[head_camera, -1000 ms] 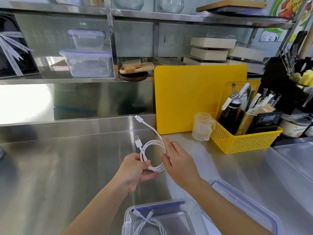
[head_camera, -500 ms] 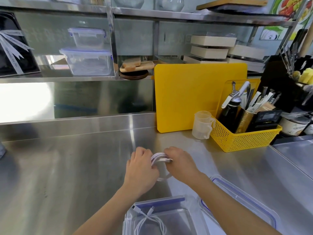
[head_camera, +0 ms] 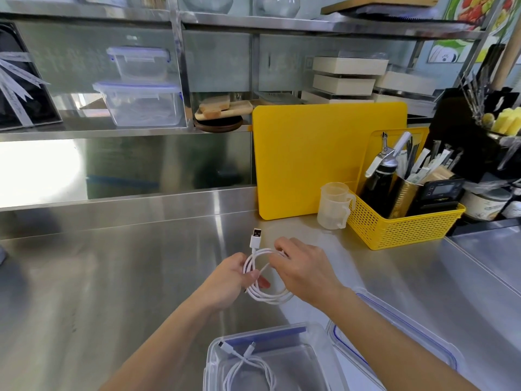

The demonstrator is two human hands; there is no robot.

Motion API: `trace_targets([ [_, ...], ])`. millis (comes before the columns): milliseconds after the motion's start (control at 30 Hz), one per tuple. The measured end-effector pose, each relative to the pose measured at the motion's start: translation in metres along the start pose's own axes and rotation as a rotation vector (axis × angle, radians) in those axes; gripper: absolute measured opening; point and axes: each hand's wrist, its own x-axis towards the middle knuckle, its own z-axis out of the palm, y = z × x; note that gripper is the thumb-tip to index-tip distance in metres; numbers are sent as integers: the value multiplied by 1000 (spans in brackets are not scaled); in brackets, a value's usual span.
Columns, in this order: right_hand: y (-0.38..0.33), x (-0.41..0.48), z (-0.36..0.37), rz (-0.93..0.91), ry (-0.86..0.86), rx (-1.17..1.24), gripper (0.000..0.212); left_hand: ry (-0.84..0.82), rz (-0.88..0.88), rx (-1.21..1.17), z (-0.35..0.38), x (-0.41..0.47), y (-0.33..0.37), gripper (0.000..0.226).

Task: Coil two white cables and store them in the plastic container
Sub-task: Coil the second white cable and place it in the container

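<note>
Bright, sharp; glare on the steel counter (head_camera: 84, 277); edges bend.

Nothing readable here tbh. The white paper strips (head_camera: 17, 88) at 10 o'clock and the jar label (head_camera: 483, 208) at 3 o'clock have print, way too blurry.

Hands have parted since 0.5 s ago; cable (head_camera: 263, 280) coil reopened, USB plug (head_camera: 256, 235) now sticking up.
</note>
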Motion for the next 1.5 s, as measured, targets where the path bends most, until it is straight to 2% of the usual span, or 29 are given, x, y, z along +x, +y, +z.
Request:
trace_targets([
  [133,-1,-7,9,15,110,-23,15,0,-64,-178,1,1,2,8],
  [267,-4,-6,7,90,263,-60,14,29,-30,-241,2,5,9,7],
  [333,-5,-3,5,151,300,-17,20,32,-37,-301,1,5,12,10],
  [400,-4,-2,5,213,310,92,18,-25,-69,-459,0,2,16,15],
  [467,-6,-2,1,311,286,308,15,-109,-97,-572,-3,-2,19,16],
  [567,-12,3,-9,546,100,683,16,-129,-127,-586,-9,-3,18,11],
  [633,-14,7,-12,615,31,697,11,-93,-135,-525,-9,-3,16,8],
  [833,-17,4,-11,545,-48,369,14,53,-119,-289,-3,-4,7,7],
  [900,-19,3,-13,574,-112,403,16,84,-116,-234,-3,-3,4,7],
  [1100,-21,-13,-13,753,-445,606,13,88,-135,-5,4,-5,-11,7],
  [1233,-29,-38,-12,797,-546,644,10,60,-150,186,19,-12,-26,6],
  [1333,-32,-52,-12,775,-631,559,11,56,-131,349,36,-19,-35,5],
  [1400,-34,-59,-13,740,-680,478,11,51,-93,500,47,-21,-43,12],
  [1500,-39,-69,-13,622,-748,294,14,41,-61,653,64,-25,-54,18],
])
